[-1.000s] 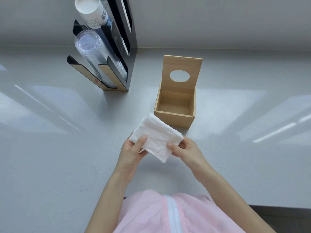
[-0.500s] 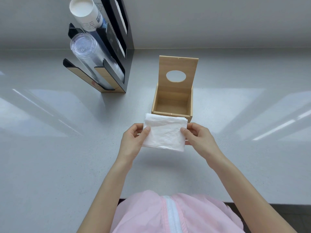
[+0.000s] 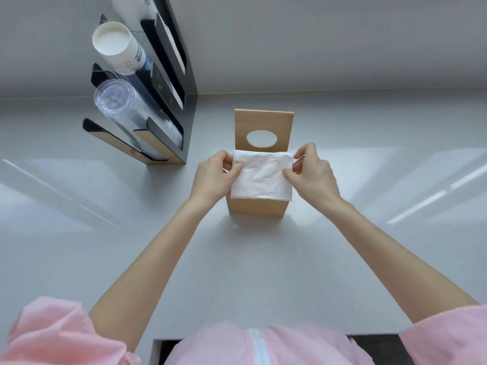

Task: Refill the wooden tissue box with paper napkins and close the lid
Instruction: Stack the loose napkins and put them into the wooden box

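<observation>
While a pale grey counter [image 3: 342,259] fills most of the view and meets a plain wall at the back, a black cup rack [image 3: 171,83] stands on it at the far left; the rack holds a stack of white paper cups [image 3: 116,47] above a stack of clear plastic cups [image 3: 123,109], both lying tilted with their bases toward the camera; pink sleeves [image 3: 52,335] show at the bottom edge, and two bare forearms reach forward from them; the wooden box [image 3: 254,206] sits on the counter right of the rack and well apart from it, with its lid [image 3: 263,121] standing upright at the back, an oval hole cut through it; a folded stack of white napkins [image 3: 262,176] is held over the open top of the box, hiding the inside, so whether it touches the rim cannot be told; the left hand [image 3: 213,177] pinches the stack's left edge, thumb on top and curled fingers behind; the right hand [image 3: 313,175] pinches the right edge the same way, thumb on the top face and fingers bent around the far corner.
</observation>
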The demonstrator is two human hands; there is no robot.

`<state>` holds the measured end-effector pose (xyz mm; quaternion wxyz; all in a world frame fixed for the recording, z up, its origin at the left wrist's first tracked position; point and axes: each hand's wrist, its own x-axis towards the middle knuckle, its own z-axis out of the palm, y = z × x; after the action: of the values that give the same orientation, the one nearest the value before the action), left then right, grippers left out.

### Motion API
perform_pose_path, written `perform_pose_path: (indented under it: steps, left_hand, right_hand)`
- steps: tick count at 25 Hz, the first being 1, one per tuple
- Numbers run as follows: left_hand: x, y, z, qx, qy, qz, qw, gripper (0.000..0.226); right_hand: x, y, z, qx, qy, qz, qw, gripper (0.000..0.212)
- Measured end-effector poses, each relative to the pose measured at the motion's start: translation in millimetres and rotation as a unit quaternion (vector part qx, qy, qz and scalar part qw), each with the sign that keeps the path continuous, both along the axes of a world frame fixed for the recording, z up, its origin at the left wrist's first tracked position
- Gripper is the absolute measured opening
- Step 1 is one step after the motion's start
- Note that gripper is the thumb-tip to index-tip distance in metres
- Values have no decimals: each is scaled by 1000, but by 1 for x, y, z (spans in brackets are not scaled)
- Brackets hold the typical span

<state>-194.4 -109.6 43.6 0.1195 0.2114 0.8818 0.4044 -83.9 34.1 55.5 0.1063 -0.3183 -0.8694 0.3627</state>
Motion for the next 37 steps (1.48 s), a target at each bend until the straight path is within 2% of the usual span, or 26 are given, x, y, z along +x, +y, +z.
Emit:
perform_pose_path:
  steps: [2, 5, 8, 10, 12, 14, 16, 18, 21, 25, 29, 31, 32, 34, 37]
  left_hand:
    - [-7, 7, -3, -82, 54, -18, 995, 22]
    - [-12, 16, -9, -206, 146, -54, 966, 23]
    - [-12, 29, -6, -293, 227, -95, 924, 21]
    - [-13, 36, -4, -353, 270, -150, 883, 20]
    - [-13, 42, -4, -404, 288, -198, 845, 19]
    - [-10, 46, -7, -445, 292, -230, 815, 19]
    - [-7, 50, -8, -480, 312, -261, 777, 20]
    - [-6, 53, -11, -498, 319, -287, 754, 21]
    - [-7, 56, -14, -507, 311, -293, 748, 22]
    - [-6, 54, -14, -499, 301, -291, 759, 22]
    - [-4, 52, -10, -481, 294, -274, 779, 17]
    - [-5, 51, -6, -469, 298, -257, 791, 33]
    - [-5, 50, -5, -458, 300, -257, 797, 34]
    - [-9, 48, -6, -442, 285, -289, 800, 16]
    - [-17, 46, -17, -487, 226, -367, 760, 33]
  right_hand:
    - [-6, 5, -5, 40, -41, 21, 998, 21]
    - [-15, 7, -9, 127, -87, 60, 986, 18]
    - [-27, 5, -7, 234, -150, 125, 952, 25]
    - [-36, 2, -7, 306, -191, 172, 917, 25]
    - [-42, -2, -9, 352, -244, 220, 876, 15]
    - [-47, -6, -11, 374, -280, 249, 848, 24]
    - [-51, -9, -12, 390, -291, 264, 833, 17]
    - [-53, -11, -15, 401, -296, 266, 825, 21]
    - [-54, -13, -23, 400, -315, 271, 817, 22]
    - [-56, -9, -25, 395, -332, 268, 813, 23]
    - [-57, -7, -15, 323, -317, 243, 858, 31]
    - [-53, -4, -6, 317, -277, 235, 876, 28]
    - [-51, -2, -3, 325, -260, 237, 878, 27]
    - [-47, 0, -1, 332, -263, 264, 867, 29]
    - [-45, -3, -9, 314, -353, 322, 821, 36]
